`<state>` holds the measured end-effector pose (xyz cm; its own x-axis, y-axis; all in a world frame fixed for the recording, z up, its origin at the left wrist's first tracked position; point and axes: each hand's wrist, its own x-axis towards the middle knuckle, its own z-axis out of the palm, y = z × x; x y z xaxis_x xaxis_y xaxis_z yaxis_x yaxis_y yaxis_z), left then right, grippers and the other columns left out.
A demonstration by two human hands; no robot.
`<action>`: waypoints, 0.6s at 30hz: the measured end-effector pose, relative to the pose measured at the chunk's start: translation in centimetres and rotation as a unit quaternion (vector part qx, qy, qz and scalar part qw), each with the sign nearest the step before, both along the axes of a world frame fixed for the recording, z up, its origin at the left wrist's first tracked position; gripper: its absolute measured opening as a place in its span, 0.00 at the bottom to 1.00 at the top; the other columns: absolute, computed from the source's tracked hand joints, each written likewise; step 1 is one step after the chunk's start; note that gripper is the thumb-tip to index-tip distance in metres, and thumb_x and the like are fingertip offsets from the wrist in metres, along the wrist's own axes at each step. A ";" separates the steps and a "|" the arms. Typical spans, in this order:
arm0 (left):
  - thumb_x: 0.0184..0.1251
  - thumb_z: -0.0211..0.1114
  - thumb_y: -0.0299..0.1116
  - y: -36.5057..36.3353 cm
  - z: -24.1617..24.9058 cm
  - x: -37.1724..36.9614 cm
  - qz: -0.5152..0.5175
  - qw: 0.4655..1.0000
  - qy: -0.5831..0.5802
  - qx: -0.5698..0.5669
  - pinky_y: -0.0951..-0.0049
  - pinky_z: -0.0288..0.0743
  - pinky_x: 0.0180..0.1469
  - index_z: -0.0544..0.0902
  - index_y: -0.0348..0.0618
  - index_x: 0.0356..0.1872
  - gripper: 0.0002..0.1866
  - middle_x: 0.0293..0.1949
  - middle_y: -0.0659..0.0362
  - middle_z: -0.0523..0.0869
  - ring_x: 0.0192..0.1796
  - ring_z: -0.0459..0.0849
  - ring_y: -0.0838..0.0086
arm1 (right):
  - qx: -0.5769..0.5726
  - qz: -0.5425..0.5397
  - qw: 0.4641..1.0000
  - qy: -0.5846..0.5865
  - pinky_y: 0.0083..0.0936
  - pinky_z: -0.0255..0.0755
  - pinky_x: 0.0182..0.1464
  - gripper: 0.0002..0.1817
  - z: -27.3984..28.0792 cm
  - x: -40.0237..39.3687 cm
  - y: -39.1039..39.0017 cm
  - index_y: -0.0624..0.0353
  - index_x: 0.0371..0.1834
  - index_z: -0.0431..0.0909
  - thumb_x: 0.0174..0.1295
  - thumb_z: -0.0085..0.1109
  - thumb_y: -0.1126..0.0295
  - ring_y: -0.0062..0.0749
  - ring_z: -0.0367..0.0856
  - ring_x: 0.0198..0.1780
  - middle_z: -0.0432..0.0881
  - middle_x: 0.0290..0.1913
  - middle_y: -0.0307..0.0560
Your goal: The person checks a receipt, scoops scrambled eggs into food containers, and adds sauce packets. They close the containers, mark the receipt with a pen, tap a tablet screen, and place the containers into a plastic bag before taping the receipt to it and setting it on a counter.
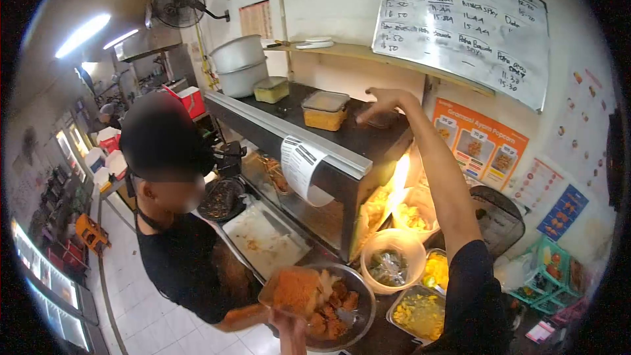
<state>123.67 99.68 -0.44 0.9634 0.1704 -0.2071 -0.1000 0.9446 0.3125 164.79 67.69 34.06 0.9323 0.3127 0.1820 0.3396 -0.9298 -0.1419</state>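
My right hand (386, 102) reaches over the dark top of the food warmer (299, 112), its fingers apart above a dark round item (381, 120) partly hidden under it. Whether it touches that item is unclear. To its left stands a lidded tub of orange food (325, 112). Low in the view, my left hand (289, 330) grips a clear container of orange crumbs (294, 289), tilted over a metal bowl (369, 312) with browned food pieces. A co-worker's hand (253, 317) is at the container's left side.
The co-worker (174, 243) stands at left beside a white tray (263, 240). Right of the warmer are a round tub with a plastic bag (393, 260) and a tray of yellow pieces (419, 315). Behind are a shelf (355, 51), metal pots (240, 66) and a whiteboard (460, 33).
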 end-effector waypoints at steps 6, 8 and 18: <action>0.51 0.69 0.60 -2.1 2.4 2.3 -0.089 0.983 -0.143 0.069 0.42 0.65 0.69 0.68 0.48 0.70 0.46 0.68 0.52 0.71 0.69 0.69 0.52 | 0.023 -0.017 0.998 0.063 0.35 0.64 0.70 0.62 -2.1 -3.3 -2.6 0.64 0.70 0.65 0.32 0.78 0.38 0.51 0.68 0.70 0.69 0.69 0.65; 0.50 0.70 0.60 -2.8 2.7 2.2 -0.095 0.985 -0.124 0.072 0.43 0.63 0.70 0.69 0.48 0.70 0.46 0.68 0.53 0.72 0.69 0.69 0.52 | 0.102 -0.051 0.993 -0.017 0.35 0.69 0.64 0.55 -2.8 -3.5 -2.8 0.63 0.63 0.72 0.30 0.78 0.40 0.49 0.73 0.66 0.75 0.64 0.61; 0.54 0.70 0.52 -7.5 11.5 3.2 -0.141 0.981 -0.105 0.086 0.53 0.67 0.68 0.71 0.46 0.67 0.39 0.64 0.54 0.76 0.67 0.73 0.57 | 0.635 0.360 0.620 0.287 0.42 0.65 0.71 0.38 -6.9 -20.8 -1.7 0.68 0.70 0.63 0.62 0.65 0.57 0.54 0.73 0.66 0.71 0.67 0.62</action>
<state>126.85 92.17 11.06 0.9955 -0.0947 0.0103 0.0788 0.8792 0.4698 144.02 65.97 27.19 0.6600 0.6297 0.4098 0.1561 0.4186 -0.8946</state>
